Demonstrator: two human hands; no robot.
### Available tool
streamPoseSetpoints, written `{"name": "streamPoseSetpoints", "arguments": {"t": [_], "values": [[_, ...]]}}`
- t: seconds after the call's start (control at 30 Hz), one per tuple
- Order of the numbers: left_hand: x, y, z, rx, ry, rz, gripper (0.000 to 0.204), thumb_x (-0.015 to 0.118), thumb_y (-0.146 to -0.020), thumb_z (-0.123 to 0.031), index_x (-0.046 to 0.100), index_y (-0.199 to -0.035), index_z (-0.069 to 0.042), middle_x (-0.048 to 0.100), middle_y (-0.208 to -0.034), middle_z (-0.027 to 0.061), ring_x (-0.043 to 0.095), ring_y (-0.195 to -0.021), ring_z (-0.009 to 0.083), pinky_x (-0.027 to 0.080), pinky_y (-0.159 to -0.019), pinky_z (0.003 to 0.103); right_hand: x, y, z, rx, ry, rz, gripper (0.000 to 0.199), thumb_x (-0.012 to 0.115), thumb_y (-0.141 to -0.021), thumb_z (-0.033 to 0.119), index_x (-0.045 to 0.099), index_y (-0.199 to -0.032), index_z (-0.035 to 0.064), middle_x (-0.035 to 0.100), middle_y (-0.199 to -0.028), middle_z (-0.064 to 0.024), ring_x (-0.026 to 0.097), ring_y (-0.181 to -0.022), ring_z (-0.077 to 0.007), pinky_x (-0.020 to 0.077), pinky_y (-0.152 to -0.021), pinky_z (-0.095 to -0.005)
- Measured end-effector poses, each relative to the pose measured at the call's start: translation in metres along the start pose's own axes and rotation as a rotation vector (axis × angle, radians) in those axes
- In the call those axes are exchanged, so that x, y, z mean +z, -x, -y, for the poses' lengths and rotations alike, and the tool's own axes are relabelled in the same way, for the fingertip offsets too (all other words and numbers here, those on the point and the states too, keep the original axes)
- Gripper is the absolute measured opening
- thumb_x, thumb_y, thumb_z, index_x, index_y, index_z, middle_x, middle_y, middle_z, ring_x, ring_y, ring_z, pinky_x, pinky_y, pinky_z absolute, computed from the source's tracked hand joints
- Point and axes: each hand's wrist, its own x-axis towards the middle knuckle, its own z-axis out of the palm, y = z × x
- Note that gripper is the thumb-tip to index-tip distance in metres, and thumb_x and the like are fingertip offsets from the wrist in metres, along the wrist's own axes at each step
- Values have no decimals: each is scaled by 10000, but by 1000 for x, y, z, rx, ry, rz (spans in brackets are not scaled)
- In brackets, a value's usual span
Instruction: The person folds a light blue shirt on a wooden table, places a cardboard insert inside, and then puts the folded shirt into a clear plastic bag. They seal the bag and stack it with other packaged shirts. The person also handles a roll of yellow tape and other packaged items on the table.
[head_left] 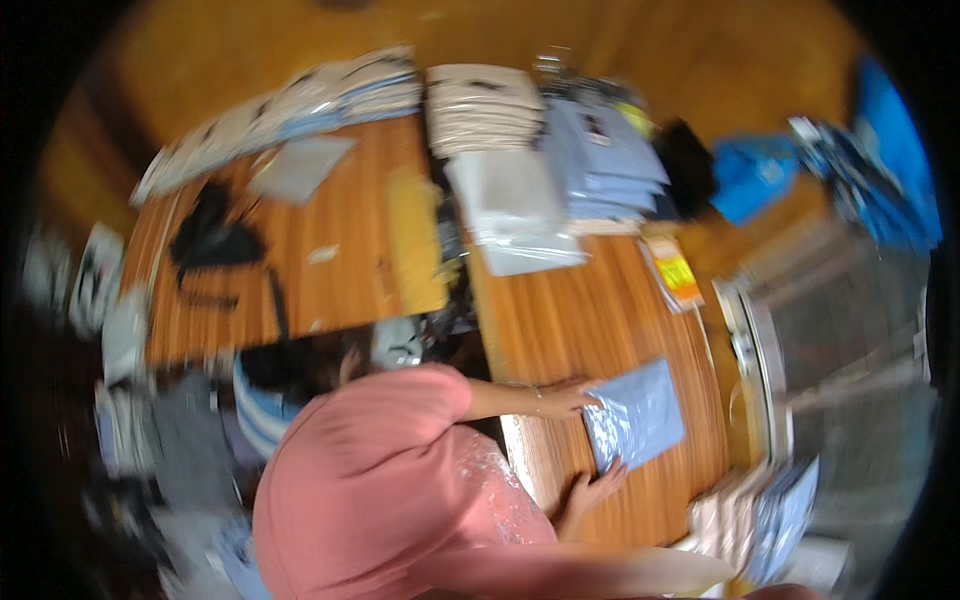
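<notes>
A flat, folded blue garment in clear, shiny plastic (640,415) lies on the wood-grain table (640,330) in front of me. My left hand (568,397), with a thin band at its wrist, rests on the package's upper left corner, its fingers stretched out. At the lower left edge, my right hand (598,488) touches the plastic with fingers apart. Neither hand is closed round it. My pink shirt covers much of the lower left of the view, and a blurred shape hides most of my right forearm.
Stacks of bagged beige garments (485,110) and blue ones (605,150) stand at the far end, with clear plastic bags (515,205) before them. An orange-yellow packet (672,275) lies at the right edge. Someone in a striped top (258,410) is at the left table, near a black bag (215,240).
</notes>
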Motion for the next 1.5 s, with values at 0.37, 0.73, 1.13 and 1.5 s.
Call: {"name": "streamPoseSetpoints", "arguments": {"t": [0.37,0.73,1.13,1.5], "values": [[-21,-55,-20,-12,-252,-203,326,612,-682,66,639,-959,-102,347,-1306,111,444,-1076,274,372,-940,333,-13,-42,51,243,124,-358,412,567,-733,8,544,-1130,115,466,-1202,-207,513,-1016,-372,436,-835,-420],[-69,-227,-35,108,122,-74,312,612,-804,-224,516,-1026,-27,521,-1033,158,500,-950,322,391,-826,397,-108,-190,56,258,190,-414,190,522,-858,258,606,-1003,169,516,-943,-154,564,-742,-346,454,-612,-431],[56,-176,29,-5,-353,117,362,435,-895,-223,501,-1237,-123,341,-1359,144,202,-1294,375,77,-1010,609,76,-184,19,515,267,-296,347,456,-868,207,545,-1180,85,335,-1368,-178,204,-1317,-354,67,-1025,-588],[71,-180,39,1,-432,123,373,431,-891,-296,519,-1224,-153,368,-1344,114,191,-1294,382,60,-983,649,88,-186,3,526,279,-311,374,493,-844,248,556,-1173,82,415,-1311,-186,266,-1285,-358,58,-1011,-609]]}}
